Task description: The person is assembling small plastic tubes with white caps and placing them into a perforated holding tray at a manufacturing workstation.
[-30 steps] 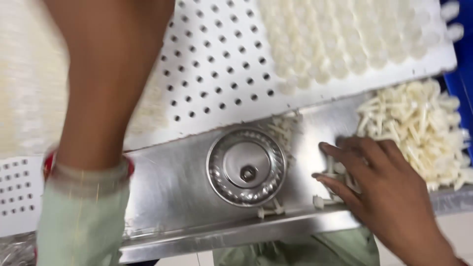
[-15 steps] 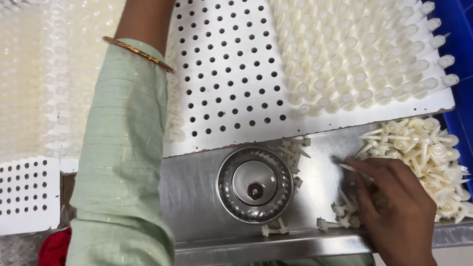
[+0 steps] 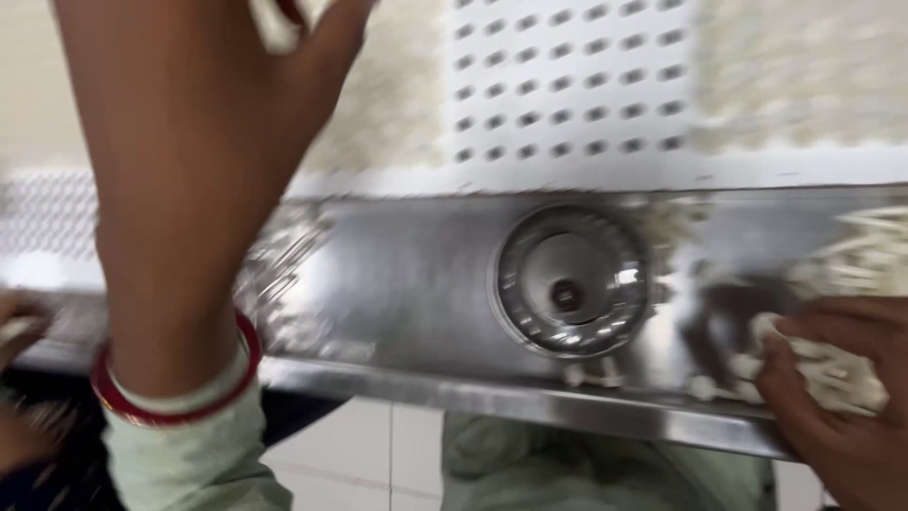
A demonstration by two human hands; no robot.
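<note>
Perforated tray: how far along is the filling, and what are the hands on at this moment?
Done: blurred cream masses flank the perforated tray, probably seated pieces. In hand: the right hand closes on a bunch of small white pieces on the steel ledge; the left hand reaches over the tray with something pale at its fingertips. Left: the middle holes show empty, and loose pieces remain.

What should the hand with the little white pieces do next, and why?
Probably lift up toward the white board. The right hand is closed on a bunch of white pieces at the steel tray's edge, and the board shows rows of open holes. The left hand is raised near the board.
</note>
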